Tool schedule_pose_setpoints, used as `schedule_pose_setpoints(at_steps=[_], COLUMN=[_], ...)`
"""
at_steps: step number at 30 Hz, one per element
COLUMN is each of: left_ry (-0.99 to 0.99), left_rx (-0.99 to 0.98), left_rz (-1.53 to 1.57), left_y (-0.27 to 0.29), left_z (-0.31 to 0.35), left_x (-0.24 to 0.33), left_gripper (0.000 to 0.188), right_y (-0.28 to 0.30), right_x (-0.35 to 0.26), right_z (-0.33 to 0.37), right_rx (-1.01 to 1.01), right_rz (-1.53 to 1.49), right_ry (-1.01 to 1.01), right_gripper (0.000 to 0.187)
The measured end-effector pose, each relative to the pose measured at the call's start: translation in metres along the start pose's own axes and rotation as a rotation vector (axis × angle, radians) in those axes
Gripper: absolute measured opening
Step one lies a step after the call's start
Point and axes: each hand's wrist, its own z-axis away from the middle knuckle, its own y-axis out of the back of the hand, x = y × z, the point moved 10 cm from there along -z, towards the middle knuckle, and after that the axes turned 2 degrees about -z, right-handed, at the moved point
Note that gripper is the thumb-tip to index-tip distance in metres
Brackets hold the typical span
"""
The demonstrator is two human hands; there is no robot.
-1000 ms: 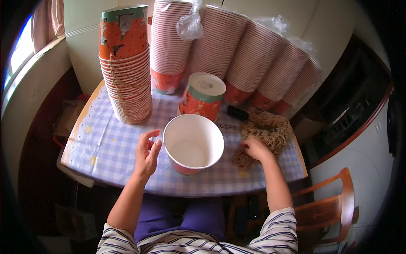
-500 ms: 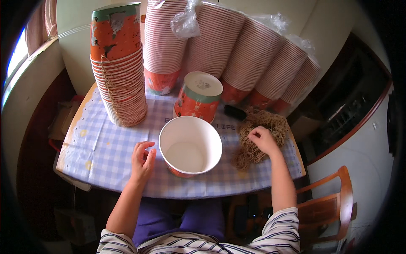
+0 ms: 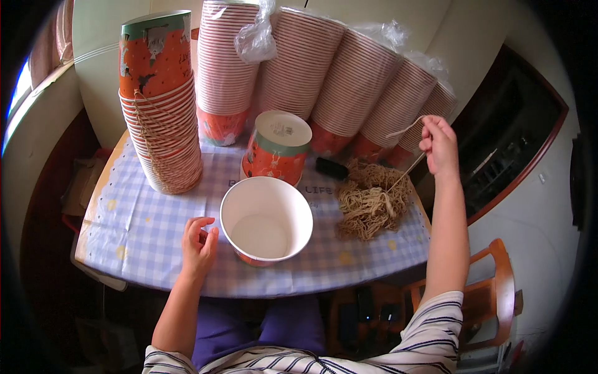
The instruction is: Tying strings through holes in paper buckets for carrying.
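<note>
A white-lined paper bucket (image 3: 266, 218) stands upright, mouth toward me, near the front of the table. Beside its left side my left hand (image 3: 200, 244) is held with fingers curled and apart, holding nothing. My right hand (image 3: 438, 144) is raised at the right, pinching a strand of tan string (image 3: 408, 167). That strand runs down to a tangled heap of string (image 3: 374, 202) on the table, and its loose end sticks out leftward from the fingers. Behind the open bucket, an orange and green bucket (image 3: 278, 149) sits upside down.
A tall stack of buckets (image 3: 163, 134) with string hanging down it stands at the left. Several plastic-wrapped bucket stacks (image 3: 299, 68) line the back. A black object (image 3: 331, 168) lies by the string heap. Blue checked cloth (image 3: 156, 240) covers the table; a wooden chair (image 3: 495, 293) is at right.
My right hand has risen from the string heap, up and to the right, drawing a strand out of it. My left hand stays beside the bucket. The whole view has shifted slightly.
</note>
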Motion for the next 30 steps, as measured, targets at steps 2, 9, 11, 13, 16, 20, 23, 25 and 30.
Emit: schedule_pose_setpoints(at_steps=[2, 9, 11, 13, 16, 20, 23, 25, 30], left_ry=[0.003, -0.022, -0.02, -0.099, -0.251, -0.312, -0.127, 0.029, 0.45], left_rx=[-0.001, -0.001, 0.012, 0.055, 0.13, 0.011, -0.307, -0.563, -0.777], left_rz=[-0.021, 0.007, -0.012, -0.002, -0.041, 0.09, 0.342, 0.505, 1.04], left_y=[0.002, 0.001, 0.006, 0.016, 0.029, 0.024, -0.007, -0.038, -0.083], left_z=[0.001, -0.001, 0.001, 0.004, 0.015, 0.068, 0.103, 0.118, 0.126], left_x=[0.001, 0.005, 0.007, 0.013, 0.045, 0.077, 0.098, 0.106, 0.109], left_gripper=[0.018, 0.017, 0.016, 0.014, 0.012, 0.009, 0.021, 0.042, 0.054], right_y=[-0.006, -0.045, -0.072, -0.097, -0.123, -0.142, -0.163, -0.173, -0.185], right_x=[-0.028, -0.106, -0.095, -0.075, -0.054, -0.007, 0.01, 0.016, 0.019], right_z=[-0.006, 0.018, 0.043, 0.075, 0.13, 0.188, 0.22, 0.233, 0.25], right_rx=[0.027, -0.106, -0.223, -0.317, -0.516, -0.669, -0.8, -0.849, -0.912], right_rz=[0.071, 0.077, 0.182, 0.232, 0.162, 0.03, -0.047, -0.07, -0.139], right_ry=[0.091, 0.267, 0.191, 0.118, 0.058, -0.222, -0.323, -0.36, -0.374], right_gripper=[0.012, 0.011, 0.009, 0.007, 0.006, 0.004, 0.005, 0.006, 0.007])
